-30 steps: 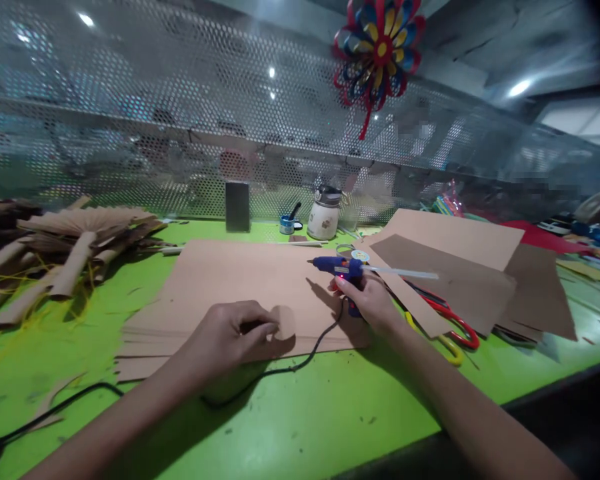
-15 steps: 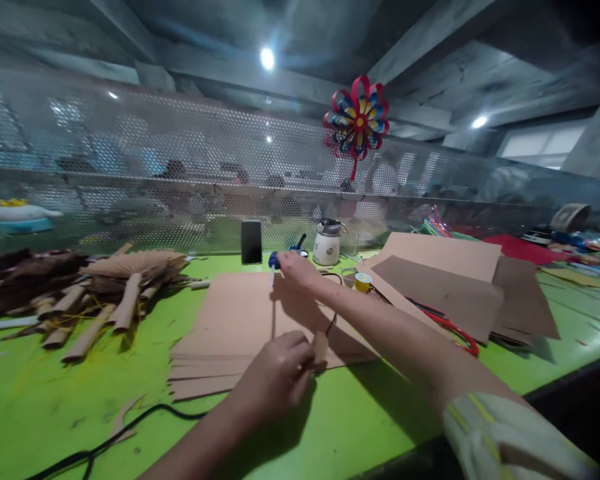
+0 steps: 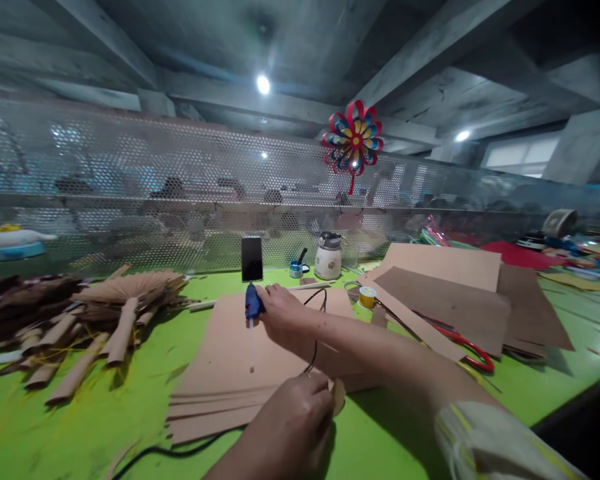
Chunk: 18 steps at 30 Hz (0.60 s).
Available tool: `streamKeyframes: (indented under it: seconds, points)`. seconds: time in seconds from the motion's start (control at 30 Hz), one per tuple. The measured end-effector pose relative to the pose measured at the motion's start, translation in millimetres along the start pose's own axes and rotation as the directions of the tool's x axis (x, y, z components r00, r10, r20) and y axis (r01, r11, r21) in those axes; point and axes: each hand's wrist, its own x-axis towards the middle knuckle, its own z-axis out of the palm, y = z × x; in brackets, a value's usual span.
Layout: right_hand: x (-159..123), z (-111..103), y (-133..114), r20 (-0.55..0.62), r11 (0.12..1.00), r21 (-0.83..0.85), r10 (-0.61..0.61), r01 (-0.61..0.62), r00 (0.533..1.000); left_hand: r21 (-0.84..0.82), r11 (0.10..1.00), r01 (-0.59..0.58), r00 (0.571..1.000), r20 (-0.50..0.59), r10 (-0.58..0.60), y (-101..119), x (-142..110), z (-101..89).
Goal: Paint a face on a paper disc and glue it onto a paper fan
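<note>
My right hand (image 3: 283,310) reaches forward over a stack of brown paper sheets (image 3: 230,363), closed on a blue glue gun (image 3: 253,301). A whitish glue stick (image 3: 251,323) juts from the gun toward me. Below the right arm, my left hand (image 3: 303,410) is closed on a small brown paper piece (image 3: 339,395) at the near right of the stack. Most of that piece is hidden by the fingers. The gun's black cord (image 3: 316,343) loops beside my right wrist and down toward the left hand.
On the left lie brown paper fans with rolled handles (image 3: 123,327). A phone (image 3: 252,259), a blue jar (image 3: 296,269) and a white bottle (image 3: 328,257) stand behind the stack. Yellow tape (image 3: 367,297), red-handled scissors (image 3: 473,350) and large brown sheets (image 3: 445,303) lie right.
My right hand has brought the glue gun left and closer to me, over the sheets. The left hand keeps hold of its paper piece. The camera view has tilted up slightly.
</note>
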Motion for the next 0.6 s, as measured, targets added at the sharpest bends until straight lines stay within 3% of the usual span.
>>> streamKeyframes:
  seconds: [0.13, 0.2, 0.3, 0.43, 0.5, 0.6]
  points:
    - [1, -10, -8, 0.021, 0.999, 0.0, 0.051, -0.051, 0.998, -0.014, 1.0, 0.025, 1.0, 0.014, -0.025, -3, 2, 1.8]
    - [8, -20, 0, 0.039, 0.997, 0.015, 0.075, -0.076, 0.996, -0.018, 0.999, 0.028, 0.999, 0.019, -0.027, -6, 2, 1.4]
    - [21, -41, 36, 0.042, 0.984, 0.037, 0.173, -0.175, 0.984, -0.023, 0.999, 0.023, 1.0, 0.017, -0.023, -11, 2, -0.1]
    - [34, -56, 109, 0.061, 0.899, 0.047, 0.433, -0.436, 0.899, -0.035, 0.999, 0.014, 1.0, 0.007, -0.014, -20, 0, 1.5]
    - [39, -48, 136, 0.089, 0.851, 0.067, 0.514, -0.52, 0.853, -0.045, 0.999, 0.007, 1.0, 0.013, -0.007, -28, -1, 5.8]
    - [48, -20, 156, 0.099, 0.803, 0.098, 0.579, -0.587, 0.809, -0.077, 0.997, 0.012, 0.999, 0.038, -0.009, -42, -5, 16.0]
